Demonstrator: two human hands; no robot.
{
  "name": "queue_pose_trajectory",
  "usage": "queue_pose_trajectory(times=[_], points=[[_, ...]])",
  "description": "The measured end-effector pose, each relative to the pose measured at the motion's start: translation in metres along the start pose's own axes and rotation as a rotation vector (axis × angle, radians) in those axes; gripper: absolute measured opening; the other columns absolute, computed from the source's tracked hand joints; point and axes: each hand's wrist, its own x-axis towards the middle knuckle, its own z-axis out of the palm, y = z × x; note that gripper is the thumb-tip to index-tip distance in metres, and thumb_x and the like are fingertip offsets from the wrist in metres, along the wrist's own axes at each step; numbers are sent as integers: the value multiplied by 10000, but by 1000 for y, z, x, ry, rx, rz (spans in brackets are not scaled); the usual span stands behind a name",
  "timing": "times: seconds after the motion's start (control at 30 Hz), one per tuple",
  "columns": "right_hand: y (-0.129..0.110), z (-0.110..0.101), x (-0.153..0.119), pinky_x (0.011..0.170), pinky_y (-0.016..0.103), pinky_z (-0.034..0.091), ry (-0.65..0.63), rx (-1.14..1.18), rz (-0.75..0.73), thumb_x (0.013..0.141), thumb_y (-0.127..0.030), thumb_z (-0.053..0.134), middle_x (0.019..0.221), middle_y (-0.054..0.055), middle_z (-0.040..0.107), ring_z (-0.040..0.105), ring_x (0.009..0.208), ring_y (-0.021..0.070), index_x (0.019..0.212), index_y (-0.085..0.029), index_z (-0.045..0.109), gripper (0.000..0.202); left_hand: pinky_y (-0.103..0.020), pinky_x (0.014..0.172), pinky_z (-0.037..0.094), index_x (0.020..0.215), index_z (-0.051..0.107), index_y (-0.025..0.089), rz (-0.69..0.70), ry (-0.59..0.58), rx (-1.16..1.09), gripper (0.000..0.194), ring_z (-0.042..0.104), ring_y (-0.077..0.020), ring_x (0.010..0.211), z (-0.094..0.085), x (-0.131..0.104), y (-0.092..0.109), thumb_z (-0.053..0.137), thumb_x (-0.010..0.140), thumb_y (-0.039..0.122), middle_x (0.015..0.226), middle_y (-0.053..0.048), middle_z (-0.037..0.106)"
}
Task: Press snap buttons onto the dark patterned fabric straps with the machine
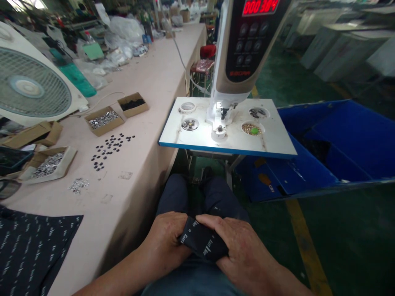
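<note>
A black printed cloth (203, 240) with white lettering and stars is bunched between my two hands, above my lap. My left hand (168, 236) is closed around its left end. Around the right end wrap the fingers of my right hand (236, 242), its thumb side lying along the top edge. Beyond my knees stands a press machine (249, 45) with a lit red display and a white table plate (197, 137). Round wells in the plate hold small metal parts. More black printed cloth (33, 246) lies on the pink-topped table at the lower left.
The long table (135, 164) on the left bears a fan (33, 82), small boxes of metal parts (105, 120), loose black discs (108, 150) and a green bottle (77, 76). Blue bins (308, 164) stand right of the machine. A red stool (203, 65) is behind it.
</note>
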Motion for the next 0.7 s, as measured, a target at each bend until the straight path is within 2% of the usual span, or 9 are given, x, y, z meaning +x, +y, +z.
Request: queue_pose_trajectory(times=[0.17, 0.27, 0.37, 0.43, 0.7], points=[[-2, -6, 10, 841, 259, 510, 2, 321, 188, 739, -32, 568, 1072, -15, 744, 703, 968, 168, 1199, -251, 629, 513, -214, 645, 410, 767, 681, 139, -299, -175, -295, 48, 580, -126, 709, -6, 7, 9, 678, 801, 173, 764, 7, 658], [-4, -11, 16, 729, 215, 486, -29, 466, 233, 730, -42, 604, 960, -29, 744, 698, 858, 144, 1181, -231, 623, 490, -224, 695, 463, 870, 736, 118, -435, -254, -564, 208, 595, -147, 763, -9, 10, 10, 773, 782, 302, 845, -16, 697], [-1, -15, 21, 668, 201, 453, -87, 547, 286, 727, -66, 631, 880, -26, 726, 664, 781, 132, 1163, -197, 627, 455, -255, 786, 486, 961, 748, 107, -476, -347, -772, 288, 602, -155, 814, -12, 13, 7, 796, 776, 323, 927, -34, 711], [2, -15, 22, 659, 197, 443, -121, 616, 311, 738, -82, 627, 874, -21, 717, 646, 765, 122, 1173, -184, 619, 446, -254, 807, 474, 979, 744, 103, -479, -375, -833, 294, 592, -146, 820, -13, 14, 5, 799, 778, 310, 930, -32, 703], [16, -10, 25, 682, 215, 447, -157, 737, 376, 739, -145, 665, 935, 12, 715, 639, 785, 132, 1187, -171, 583, 456, -219, 695, 400, 862, 702, 72, -537, -371, -829, 285, 471, -103, 723, -13, 14, 3, 780, 788, 336, 777, -2, 583]])
